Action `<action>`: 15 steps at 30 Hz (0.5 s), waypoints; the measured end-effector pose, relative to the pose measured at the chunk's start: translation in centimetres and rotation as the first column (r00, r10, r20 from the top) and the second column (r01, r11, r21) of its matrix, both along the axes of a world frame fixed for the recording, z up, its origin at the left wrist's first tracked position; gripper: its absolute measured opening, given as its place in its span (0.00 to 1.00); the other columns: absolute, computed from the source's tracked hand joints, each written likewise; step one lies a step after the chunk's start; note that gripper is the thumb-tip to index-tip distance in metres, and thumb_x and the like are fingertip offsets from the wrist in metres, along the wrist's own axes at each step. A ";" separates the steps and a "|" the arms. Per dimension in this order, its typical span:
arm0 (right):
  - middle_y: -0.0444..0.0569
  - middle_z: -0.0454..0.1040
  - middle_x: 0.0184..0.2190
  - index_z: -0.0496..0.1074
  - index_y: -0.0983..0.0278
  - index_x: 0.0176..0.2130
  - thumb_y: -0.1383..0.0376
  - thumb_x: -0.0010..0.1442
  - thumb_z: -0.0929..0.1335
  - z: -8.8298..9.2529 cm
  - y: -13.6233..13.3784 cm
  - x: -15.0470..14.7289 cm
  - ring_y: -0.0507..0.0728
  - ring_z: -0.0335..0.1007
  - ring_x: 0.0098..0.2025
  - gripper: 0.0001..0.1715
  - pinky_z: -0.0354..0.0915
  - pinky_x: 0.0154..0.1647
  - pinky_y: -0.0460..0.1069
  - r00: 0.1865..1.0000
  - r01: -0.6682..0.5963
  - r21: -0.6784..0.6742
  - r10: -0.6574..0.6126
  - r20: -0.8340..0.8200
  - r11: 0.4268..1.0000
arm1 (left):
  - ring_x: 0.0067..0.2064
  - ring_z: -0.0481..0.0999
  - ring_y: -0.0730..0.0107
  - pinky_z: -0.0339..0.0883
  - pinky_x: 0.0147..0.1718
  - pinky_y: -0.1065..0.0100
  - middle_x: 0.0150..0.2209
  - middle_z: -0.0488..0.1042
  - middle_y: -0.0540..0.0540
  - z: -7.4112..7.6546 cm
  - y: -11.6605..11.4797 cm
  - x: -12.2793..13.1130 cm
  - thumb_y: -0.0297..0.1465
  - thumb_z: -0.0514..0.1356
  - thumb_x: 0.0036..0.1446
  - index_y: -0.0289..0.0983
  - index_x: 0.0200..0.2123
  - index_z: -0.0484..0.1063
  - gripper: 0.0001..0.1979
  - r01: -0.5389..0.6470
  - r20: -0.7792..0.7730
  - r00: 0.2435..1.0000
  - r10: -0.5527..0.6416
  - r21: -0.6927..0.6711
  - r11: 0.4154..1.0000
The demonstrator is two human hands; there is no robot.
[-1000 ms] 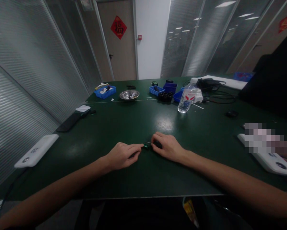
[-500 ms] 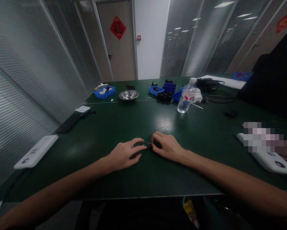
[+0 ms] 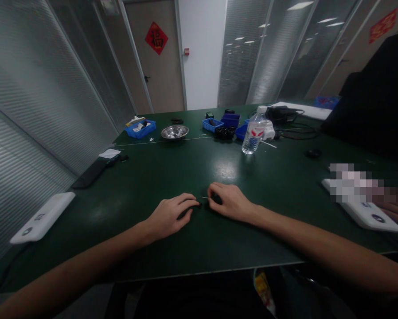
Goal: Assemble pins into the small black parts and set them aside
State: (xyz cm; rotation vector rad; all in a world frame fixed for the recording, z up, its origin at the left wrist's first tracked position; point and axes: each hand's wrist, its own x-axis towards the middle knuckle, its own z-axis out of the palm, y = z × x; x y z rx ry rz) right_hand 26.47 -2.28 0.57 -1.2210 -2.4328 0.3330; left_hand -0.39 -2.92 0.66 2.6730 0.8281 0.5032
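My right hand (image 3: 230,201) is closed in a pinch around a thin metal rod (image 3: 204,197), whose bare end points left. Whatever part of the rod lies within the fingers is hidden. Just left of the rod's end is a small dark piece (image 3: 200,204), too small to identify. The fingers of my left hand (image 3: 171,215) are drawn together at this piece and cover part of it. Both hands rest low over the dark green table (image 3: 146,177), close together but apart from each other.
A water bottle (image 3: 254,133) stands beyond my right hand. Farther back are a metal bowl (image 3: 174,132) and blue bins (image 3: 141,129). White devices flank me, one left (image 3: 42,217) and one right (image 3: 361,210). Another person's blurred hand (image 3: 358,181) is at the right one.
My left fingers have closed in on the small dark piece, which shows less than before. My right hand keeps its pinch on the rod. The whole view has shifted slightly.
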 end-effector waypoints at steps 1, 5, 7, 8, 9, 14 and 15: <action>0.45 0.74 0.38 0.70 0.62 0.41 0.64 0.63 0.68 0.1 0.0 0.0 0.53 0.68 0.34 0.05 0.59 0.36 0.48 1.000 -0.015 -0.003 0.015 -0.006 1.000 | 0.52 0.76 0.63 0.74 0.48 0.62 0.57 0.71 0.43 0.0 0.0 -0.1 0.29 0.54 0.69 0.43 0.59 0.68 0.17 -0.005 0.019 1.000 0.005 -0.012 1.000; 0.45 0.73 0.38 0.70 0.62 0.40 0.64 0.63 0.68 0.4 -0.4 0.1 0.52 0.68 0.33 0.05 0.59 0.35 0.47 0.995 -0.099 -0.011 0.099 -0.013 0.995 | 0.47 0.77 0.65 0.74 0.45 0.64 0.51 0.75 0.44 -0.2 0.2 -0.3 0.31 0.56 0.69 0.41 0.57 0.70 0.14 -0.053 0.042 0.998 0.055 -0.047 0.997; 0.45 0.73 0.38 0.70 0.62 0.41 0.64 0.63 0.67 0.6 -0.6 0.0 0.52 0.67 0.33 0.05 0.59 0.34 0.47 0.991 -0.131 -0.009 0.131 -0.001 0.991 | 0.45 0.77 0.65 0.74 0.44 0.65 0.50 0.75 0.45 -0.4 0.4 -0.3 0.34 0.58 0.68 0.41 0.57 0.70 0.15 -0.078 0.029 0.996 0.079 -0.048 0.996; 0.45 0.73 0.38 0.70 0.62 0.41 0.64 0.63 0.67 0.6 -0.6 -0.1 0.52 0.67 0.33 0.05 0.58 0.33 0.47 0.990 -0.140 -0.004 0.140 0.007 0.990 | 0.44 0.77 0.66 0.74 0.44 0.65 0.50 0.75 0.45 -0.5 0.5 -0.3 0.34 0.59 0.68 0.41 0.57 0.70 0.15 -0.083 0.024 0.996 0.084 -0.046 0.995; 0.46 0.73 0.38 0.70 0.62 0.41 0.64 0.63 0.67 0.6 -0.6 -0.2 0.52 0.66 0.33 0.06 0.58 0.33 0.47 0.989 -0.146 0.002 0.146 0.013 0.989 | 0.44 0.77 0.66 0.74 0.43 0.65 0.49 0.75 0.46 -0.6 0.5 -0.3 0.35 0.59 0.68 0.42 0.56 0.71 0.15 -0.083 0.023 0.996 0.084 -0.043 0.996; 0.46 0.74 0.36 0.70 0.62 0.41 0.63 0.63 0.66 0.2 -0.6 -0.6 0.52 0.67 0.31 0.06 0.60 0.32 0.48 0.987 -0.131 0.046 0.134 -0.086 0.990 | 0.46 0.77 0.65 0.73 0.43 0.66 0.49 0.75 0.45 -0.8 0.6 -0.3 0.34 0.57 0.70 0.42 0.55 0.72 0.13 -0.056 0.045 0.997 0.058 -0.051 0.997; 0.46 0.73 0.34 0.69 0.62 0.41 0.62 0.64 0.65 0.2 -0.9 -0.3 0.52 0.67 0.30 0.07 0.61 0.32 0.48 0.983 -0.108 0.059 0.116 -0.143 0.992 | 0.46 0.77 0.65 0.73 0.43 0.66 0.49 0.75 0.45 -0.7 0.6 -0.3 0.33 0.57 0.70 0.42 0.55 0.72 0.13 -0.056 0.050 0.997 0.059 -0.055 0.997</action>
